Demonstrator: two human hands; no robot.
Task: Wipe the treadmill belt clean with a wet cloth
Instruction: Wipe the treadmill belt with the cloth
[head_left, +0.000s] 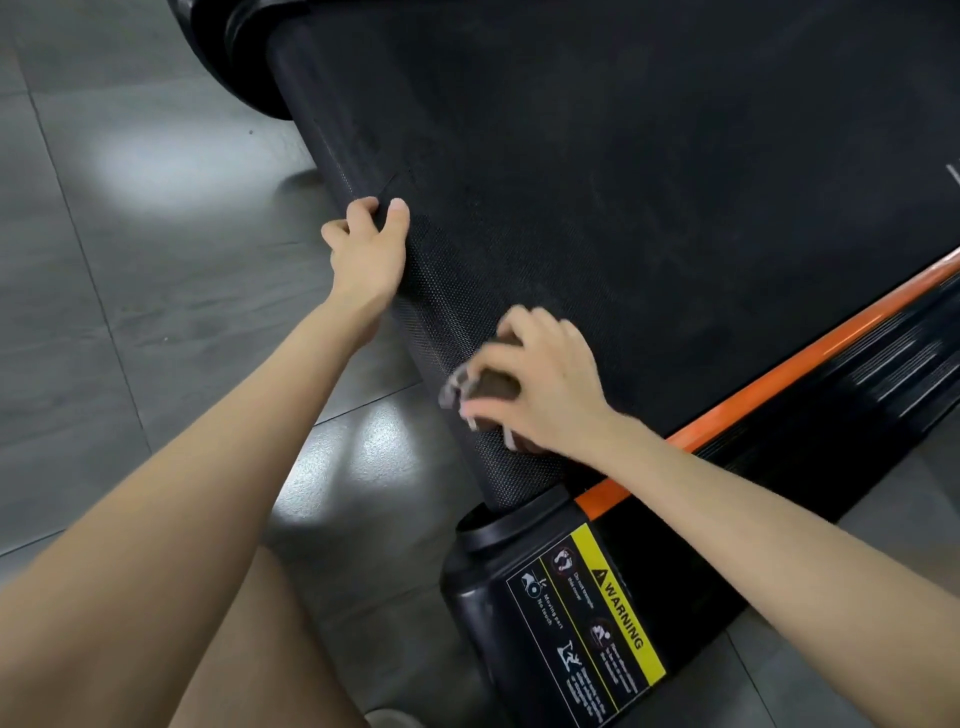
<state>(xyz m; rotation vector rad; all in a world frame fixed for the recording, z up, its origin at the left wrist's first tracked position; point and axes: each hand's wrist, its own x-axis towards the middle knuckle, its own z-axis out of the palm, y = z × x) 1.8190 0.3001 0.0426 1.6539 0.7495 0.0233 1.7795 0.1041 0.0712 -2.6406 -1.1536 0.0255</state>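
The left hand (366, 254) gripped the treadmill belt (623, 182) at its rear curl while the right hand (545, 384) clutched a bunched brown cloth (493, 387) against it nearby, a step best done with firm, overlapping strokes.

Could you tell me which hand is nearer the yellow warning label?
Right. The right hand is on the belt just above the warning label; the left hand grips the belt farther away.

cloth (488, 387) blurred, mostly hidden under right hand (545, 384), belt (623, 182) cut off
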